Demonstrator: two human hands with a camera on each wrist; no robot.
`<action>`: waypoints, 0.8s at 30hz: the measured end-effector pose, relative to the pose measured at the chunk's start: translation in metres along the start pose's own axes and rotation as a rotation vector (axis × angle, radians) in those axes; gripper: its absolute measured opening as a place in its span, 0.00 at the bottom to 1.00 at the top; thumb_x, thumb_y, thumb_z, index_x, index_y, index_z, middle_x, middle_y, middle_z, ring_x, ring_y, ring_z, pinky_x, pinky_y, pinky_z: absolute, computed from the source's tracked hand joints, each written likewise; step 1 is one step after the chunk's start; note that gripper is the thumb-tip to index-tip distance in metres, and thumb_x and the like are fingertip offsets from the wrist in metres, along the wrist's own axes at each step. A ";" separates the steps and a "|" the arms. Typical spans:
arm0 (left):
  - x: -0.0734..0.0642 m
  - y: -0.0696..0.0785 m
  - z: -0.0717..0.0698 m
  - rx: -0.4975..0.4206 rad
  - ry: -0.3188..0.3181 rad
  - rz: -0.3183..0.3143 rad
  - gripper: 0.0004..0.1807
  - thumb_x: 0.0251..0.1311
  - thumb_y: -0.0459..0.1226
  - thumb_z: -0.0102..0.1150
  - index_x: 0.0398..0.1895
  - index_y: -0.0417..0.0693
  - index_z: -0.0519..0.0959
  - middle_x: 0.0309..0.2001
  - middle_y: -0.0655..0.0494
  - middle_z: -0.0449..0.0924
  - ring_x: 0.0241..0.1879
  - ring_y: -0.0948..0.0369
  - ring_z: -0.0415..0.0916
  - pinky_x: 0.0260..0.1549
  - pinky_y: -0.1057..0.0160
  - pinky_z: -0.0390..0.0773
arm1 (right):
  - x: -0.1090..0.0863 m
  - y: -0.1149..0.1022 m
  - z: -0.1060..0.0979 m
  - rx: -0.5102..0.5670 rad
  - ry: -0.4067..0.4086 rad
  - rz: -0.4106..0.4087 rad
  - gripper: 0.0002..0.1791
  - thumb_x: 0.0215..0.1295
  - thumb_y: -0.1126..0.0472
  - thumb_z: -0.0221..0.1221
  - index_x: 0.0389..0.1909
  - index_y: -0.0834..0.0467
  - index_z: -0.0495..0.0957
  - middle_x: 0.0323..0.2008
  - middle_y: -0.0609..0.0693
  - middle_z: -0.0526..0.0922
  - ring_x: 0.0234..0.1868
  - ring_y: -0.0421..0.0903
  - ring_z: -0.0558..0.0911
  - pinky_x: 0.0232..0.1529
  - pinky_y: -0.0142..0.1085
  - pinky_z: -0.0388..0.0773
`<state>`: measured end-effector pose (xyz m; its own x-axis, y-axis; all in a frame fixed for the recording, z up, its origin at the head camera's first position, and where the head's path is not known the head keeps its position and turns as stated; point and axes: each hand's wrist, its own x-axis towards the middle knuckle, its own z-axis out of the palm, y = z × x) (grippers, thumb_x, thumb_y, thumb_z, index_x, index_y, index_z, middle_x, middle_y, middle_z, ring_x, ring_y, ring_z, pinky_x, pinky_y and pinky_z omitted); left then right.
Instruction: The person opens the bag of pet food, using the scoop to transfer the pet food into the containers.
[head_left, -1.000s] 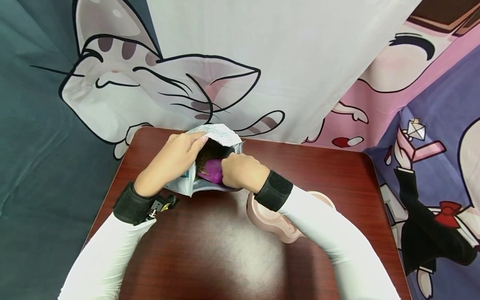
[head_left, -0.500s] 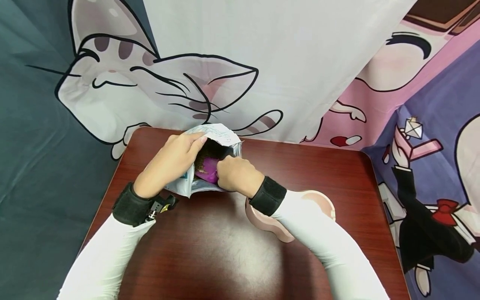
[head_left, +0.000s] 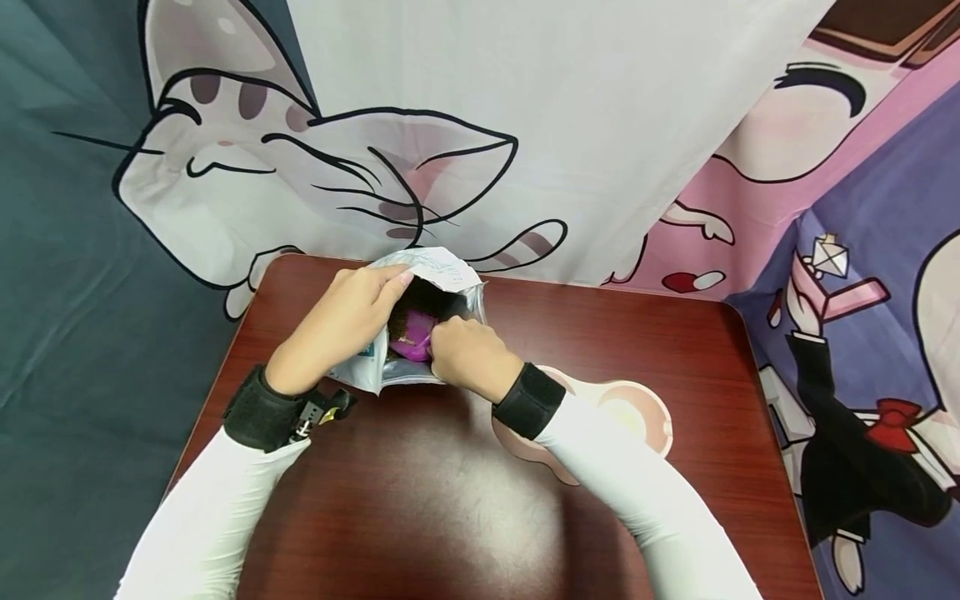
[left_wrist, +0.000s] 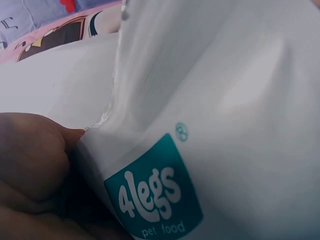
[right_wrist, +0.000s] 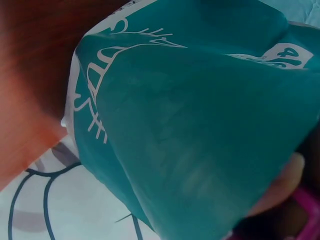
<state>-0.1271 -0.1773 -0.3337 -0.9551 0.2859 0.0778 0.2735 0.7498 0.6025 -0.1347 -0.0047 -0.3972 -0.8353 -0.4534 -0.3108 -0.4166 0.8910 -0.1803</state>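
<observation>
Over the last second the right hand [head_left: 472,357] has shifted slightly left, along with the purple scoop [head_left: 412,336]. On my remote feed, that hand's fingers are curled round the scoop, which lies inside the open mouth of a white bag [head_left: 438,267] near the worktop's [head_left: 360,517] back edge. The left hand [head_left: 348,312] pinches the bag's left rim. A teal label [left_wrist: 155,190] reads "4Legs pet food". A pink bowl [head_left: 521,446] sits partly hidden beneath the right sleeve [head_left: 630,483]
</observation>
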 end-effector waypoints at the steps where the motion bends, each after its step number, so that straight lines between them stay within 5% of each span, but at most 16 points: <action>1: 0.000 0.000 0.000 -0.002 -0.003 -0.002 0.23 0.82 0.45 0.42 0.62 0.44 0.82 0.59 0.46 0.84 0.61 0.49 0.80 0.60 0.44 0.77 | 0.000 0.000 0.000 -0.002 0.002 0.002 0.09 0.65 0.57 0.60 0.24 0.52 0.80 0.34 0.51 0.87 0.35 0.53 0.87 0.31 0.52 0.84; 14: 0.002 -0.002 0.002 0.008 0.006 0.002 0.21 0.82 0.44 0.44 0.62 0.46 0.83 0.59 0.48 0.84 0.59 0.50 0.81 0.59 0.45 0.78 | -0.009 0.008 0.002 0.092 0.068 0.026 0.17 0.72 0.52 0.56 0.22 0.51 0.77 0.33 0.53 0.87 0.35 0.55 0.87 0.31 0.54 0.84; 24: 0.002 -0.003 -0.001 0.015 0.013 0.016 0.21 0.82 0.44 0.43 0.59 0.47 0.84 0.56 0.48 0.85 0.57 0.50 0.81 0.59 0.45 0.78 | -0.028 0.014 -0.008 0.091 0.099 0.004 0.19 0.77 0.46 0.53 0.35 0.57 0.81 0.38 0.58 0.87 0.38 0.59 0.88 0.34 0.54 0.85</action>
<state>-0.1296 -0.1795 -0.3340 -0.9518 0.2905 0.0981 0.2908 0.7541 0.5888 -0.1204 0.0203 -0.3832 -0.8702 -0.4412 -0.2191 -0.3821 0.8853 -0.2650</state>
